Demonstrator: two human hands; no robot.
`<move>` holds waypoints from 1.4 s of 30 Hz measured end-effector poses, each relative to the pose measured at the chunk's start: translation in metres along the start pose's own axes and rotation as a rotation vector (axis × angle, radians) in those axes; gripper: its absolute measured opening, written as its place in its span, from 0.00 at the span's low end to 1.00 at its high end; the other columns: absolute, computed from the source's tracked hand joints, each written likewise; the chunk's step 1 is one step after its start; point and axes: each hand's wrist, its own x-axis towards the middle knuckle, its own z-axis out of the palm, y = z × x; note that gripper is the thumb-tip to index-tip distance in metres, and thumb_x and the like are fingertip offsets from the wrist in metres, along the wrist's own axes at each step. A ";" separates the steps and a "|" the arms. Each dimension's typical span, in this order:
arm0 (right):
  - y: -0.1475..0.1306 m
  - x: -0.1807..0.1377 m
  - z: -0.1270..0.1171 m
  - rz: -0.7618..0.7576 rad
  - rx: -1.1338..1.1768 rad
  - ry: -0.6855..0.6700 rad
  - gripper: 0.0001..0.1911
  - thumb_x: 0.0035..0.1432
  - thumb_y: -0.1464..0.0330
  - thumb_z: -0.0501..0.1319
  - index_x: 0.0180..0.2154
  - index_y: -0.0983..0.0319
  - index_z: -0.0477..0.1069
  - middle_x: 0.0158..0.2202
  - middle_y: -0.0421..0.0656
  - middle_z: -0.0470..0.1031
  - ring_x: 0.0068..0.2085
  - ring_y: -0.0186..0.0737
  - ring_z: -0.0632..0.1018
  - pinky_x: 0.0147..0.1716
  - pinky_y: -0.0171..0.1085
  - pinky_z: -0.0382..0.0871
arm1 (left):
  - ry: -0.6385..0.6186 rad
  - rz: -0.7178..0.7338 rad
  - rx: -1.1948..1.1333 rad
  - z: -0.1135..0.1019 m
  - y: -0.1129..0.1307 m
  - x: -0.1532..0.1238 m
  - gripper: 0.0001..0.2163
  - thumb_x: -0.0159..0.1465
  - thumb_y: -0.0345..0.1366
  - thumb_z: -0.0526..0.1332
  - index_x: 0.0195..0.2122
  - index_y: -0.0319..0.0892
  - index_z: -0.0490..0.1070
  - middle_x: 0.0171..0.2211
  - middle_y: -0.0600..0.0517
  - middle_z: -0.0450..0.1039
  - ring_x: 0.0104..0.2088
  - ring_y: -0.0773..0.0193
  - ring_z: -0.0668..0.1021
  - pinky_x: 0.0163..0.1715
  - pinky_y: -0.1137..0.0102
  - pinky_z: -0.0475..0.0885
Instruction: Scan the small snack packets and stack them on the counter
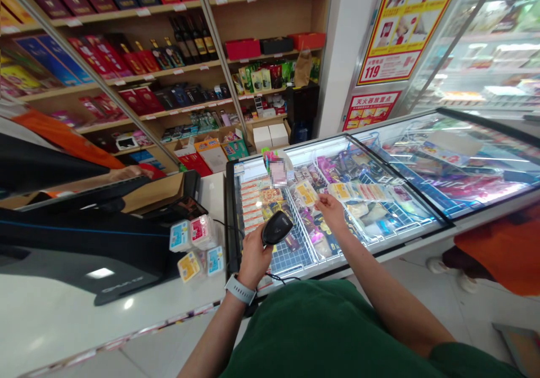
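My left hand (255, 259), with a grey watch band at the wrist, is wrapped round the handle of a black barcode scanner (277, 228). The scanner's head points forward over the chest freezer. To its right, my right hand (331, 214) pinches the edge of a small plastic pack with a yellow label (306, 193). Just beyond that hand, a row of similar packs (366, 192) stretches to the right over the freezer. On the counter at left lie several more small packs, among them a pink-labelled pack (201, 231) and a yellow-labelled pack (188, 266).
The glass-topped freezer (447, 220) runs to the right, frozen goods in wire baskets inside. A dark checkout machine (122, 254) stands on the white counter (169, 316). Shelves of boxes and bottles line the back. Other people in orange (506, 248) are at both sides.
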 end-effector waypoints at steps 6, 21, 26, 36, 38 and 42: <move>-0.002 0.000 0.000 -0.001 0.010 0.003 0.19 0.44 0.58 0.66 0.38 0.61 0.74 0.32 0.44 0.80 0.31 0.44 0.80 0.38 0.46 0.78 | -0.005 0.006 0.001 0.001 0.001 0.001 0.26 0.53 0.21 0.57 0.55 0.41 0.69 0.50 0.43 0.77 0.53 0.50 0.77 0.56 0.52 0.71; -0.004 0.001 -0.001 -0.012 -0.036 -0.001 0.18 0.46 0.58 0.65 0.38 0.60 0.75 0.32 0.44 0.80 0.31 0.43 0.80 0.38 0.46 0.78 | -0.001 0.010 -0.004 0.001 -0.001 0.004 0.25 0.54 0.23 0.58 0.54 0.42 0.70 0.50 0.44 0.78 0.52 0.50 0.78 0.55 0.53 0.72; -0.004 0.002 0.000 -0.004 -0.046 0.002 0.19 0.45 0.57 0.65 0.38 0.61 0.75 0.32 0.44 0.80 0.31 0.44 0.80 0.39 0.46 0.78 | -0.005 0.003 -0.005 0.000 0.000 0.005 0.24 0.55 0.23 0.57 0.53 0.41 0.69 0.50 0.44 0.77 0.52 0.49 0.78 0.54 0.54 0.72; 0.000 0.005 0.002 -0.022 -0.010 -0.005 0.19 0.46 0.57 0.66 0.38 0.61 0.75 0.32 0.44 0.81 0.31 0.42 0.80 0.37 0.45 0.78 | 0.025 0.031 -0.017 -0.001 0.002 0.007 0.25 0.53 0.22 0.58 0.53 0.43 0.70 0.49 0.47 0.78 0.52 0.52 0.78 0.55 0.56 0.73; 0.001 0.006 0.002 -0.018 -0.007 -0.002 0.19 0.46 0.56 0.66 0.38 0.60 0.74 0.32 0.44 0.81 0.31 0.42 0.80 0.38 0.45 0.78 | 0.025 0.034 -0.024 0.000 0.001 0.007 0.25 0.53 0.22 0.58 0.53 0.43 0.70 0.50 0.47 0.78 0.52 0.52 0.78 0.55 0.56 0.73; 0.000 0.006 0.002 -0.011 0.007 -0.008 0.19 0.45 0.56 0.66 0.38 0.60 0.74 0.33 0.44 0.80 0.31 0.43 0.80 0.38 0.45 0.77 | 0.026 0.028 -0.024 0.000 -0.001 0.007 0.25 0.54 0.22 0.58 0.53 0.43 0.70 0.50 0.46 0.78 0.52 0.51 0.78 0.55 0.55 0.72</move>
